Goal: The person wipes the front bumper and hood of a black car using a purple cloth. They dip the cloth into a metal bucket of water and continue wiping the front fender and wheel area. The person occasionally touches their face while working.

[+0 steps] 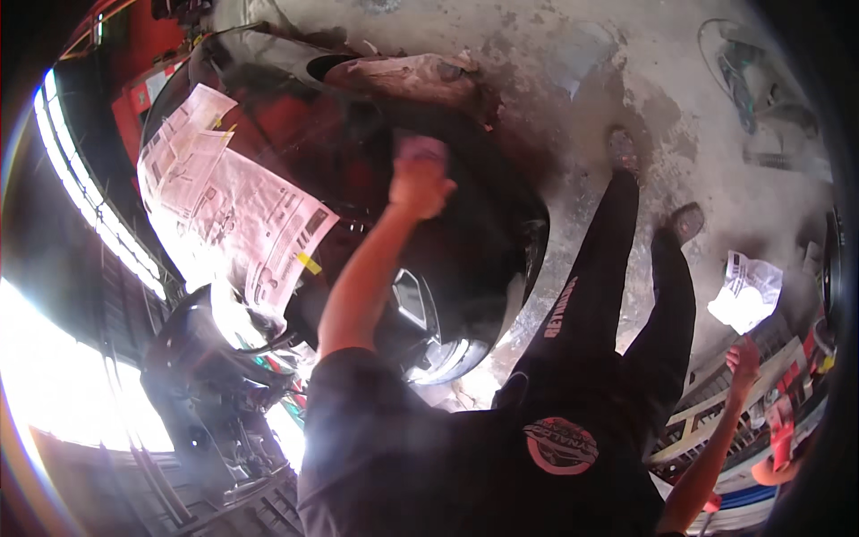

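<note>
In the head view, the person's left hand [419, 191] reaches out over dark, glossy bodywork [488, 237], and its fingers look clamped on a pinkish pad [420, 148], which pokes out just beyond the knuckles; both are blurred, so the exact hold and how firmly the pad bears on the surface cannot be told. To the left of that hand, and apart from it, printed newspaper [228, 192] covers part of the body, with a strip of yellow tape [309, 262] near its lower edge, the corner closest to the forearm. The right hand [743, 360] is well away from the left one, with a crumpled printed sheet [750, 286] just beyond its fingertips; I cannot tell whether they touch, or whether the fingers are curled around anything. Slatted wood [716, 407] lies just beside that hand. Among the likely risks, grit caught under the pad could scratch the gloss, and uneven pressure from the fingertips could leave marks. If the left forearm strayed sideways, it could snag the newspaper and lift the tape. A draught or a careless brush of the right hand might shift the loose sheet.
</note>
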